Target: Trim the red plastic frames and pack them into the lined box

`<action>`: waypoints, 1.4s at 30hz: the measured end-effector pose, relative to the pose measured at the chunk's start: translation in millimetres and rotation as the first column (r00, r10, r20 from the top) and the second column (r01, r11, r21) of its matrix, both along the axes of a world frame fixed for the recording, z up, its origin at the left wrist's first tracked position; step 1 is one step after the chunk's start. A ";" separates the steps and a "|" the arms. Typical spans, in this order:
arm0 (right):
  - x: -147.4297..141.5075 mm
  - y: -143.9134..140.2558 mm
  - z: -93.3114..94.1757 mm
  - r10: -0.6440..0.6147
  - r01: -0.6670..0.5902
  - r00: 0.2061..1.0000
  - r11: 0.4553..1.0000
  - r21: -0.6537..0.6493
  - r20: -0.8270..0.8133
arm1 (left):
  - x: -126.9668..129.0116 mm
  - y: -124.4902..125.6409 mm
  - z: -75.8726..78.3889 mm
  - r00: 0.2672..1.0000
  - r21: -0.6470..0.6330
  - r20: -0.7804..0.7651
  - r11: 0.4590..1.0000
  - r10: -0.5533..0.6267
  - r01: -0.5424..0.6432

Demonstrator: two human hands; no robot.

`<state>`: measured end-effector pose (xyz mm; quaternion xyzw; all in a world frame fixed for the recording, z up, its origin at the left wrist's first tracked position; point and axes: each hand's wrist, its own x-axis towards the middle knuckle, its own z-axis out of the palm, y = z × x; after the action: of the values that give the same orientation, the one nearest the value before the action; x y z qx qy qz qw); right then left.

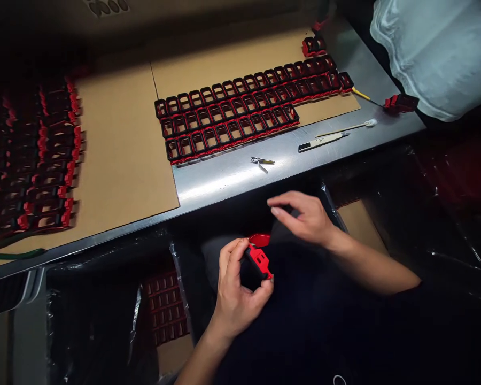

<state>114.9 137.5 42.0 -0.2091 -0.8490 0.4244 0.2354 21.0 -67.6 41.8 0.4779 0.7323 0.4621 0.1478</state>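
My left hand (240, 286) holds a red and black plastic part (260, 261) by its ends, between thumb and fingers, above my lap. A red flat piece (260, 240) shows just behind that part; whether the two are joined I cannot tell. To the upper right, my right hand (300, 216) hovers apart from the part. Its thumb and forefinger point left with a small gap between the tips, and I see nothing in them. Nail clippers (262, 162) lie on the metal tabletop (212, 182) beyond my hands.
Rows of red and black frames (224, 115) stand on cardboard (120, 160), with more stacked at left (36, 160). A craft knife (323, 142), a cotton-tipped stick (344, 129) and a yellow-handled tool (361, 95) lie at right. Green-handled pliers (18, 255) rest near the left edge. Plastic-lined boxes flank my lap.
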 end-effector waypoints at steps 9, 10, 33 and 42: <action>-66.6 73.0 -4.0 -0.344 0.201 0.876 0.897 0.393 0.337 | 4.4 -1.2 1.9 0.999 0.040 -0.042 0.999 0.015 -0.013; -60.4 70.0 -3.9 -0.325 0.206 0.899 0.906 0.370 0.293 | 4.1 -1.6 2.6 0.999 0.043 -0.040 0.999 0.023 -0.021; 57.6 -39.0 22.4 0.326 -0.301 0.928 0.941 0.155 -0.179 | -3.2 -3.4 -4.3 0.968 0.087 0.126 0.975 -0.215 0.205; 56.8 -41.7 20.1 0.299 -0.276 0.932 0.952 0.134 -0.206 | -2.9 -3.1 -7.0 0.962 0.086 0.177 0.977 -0.207 0.195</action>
<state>171.7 95.8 62.1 -0.0209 -0.8592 0.4308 0.2753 18.1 -70.8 34.8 0.5094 0.6469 0.5118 0.2451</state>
